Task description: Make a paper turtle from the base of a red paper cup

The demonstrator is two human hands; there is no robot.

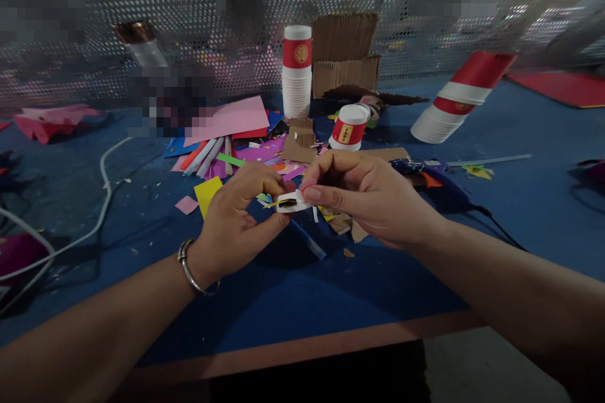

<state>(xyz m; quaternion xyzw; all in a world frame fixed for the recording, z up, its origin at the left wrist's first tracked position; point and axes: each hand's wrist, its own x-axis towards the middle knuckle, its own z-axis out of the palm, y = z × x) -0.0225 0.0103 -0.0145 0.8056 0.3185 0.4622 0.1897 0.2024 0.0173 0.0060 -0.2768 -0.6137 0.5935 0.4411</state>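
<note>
Both hands meet above the blue table (302, 321), near its middle. My left hand (239, 217) is closed, thumb and fingers pinching a small white piece (295, 205) from the left. This piece has a dark patch on its near side, and a thin yellow strip (270, 205) sticks out to the left; its exact kind I cannot make out. My right hand (378, 195) pinches its right end between thumb and forefinger. The fingers hide part of the piece. Just below the hands lie a blue translucent pen-like stick (309, 240) and torn cardboard scraps (359, 231).
Behind the hands lie coloured paper (231, 118), markers (203, 157) and many scraps. Paper cups stand in a stack (297, 91), a short group (350, 129) and a leaning stack (454, 104). A blue glue gun (439, 182) trails a cord at right. A white cable (106, 182) curves at left.
</note>
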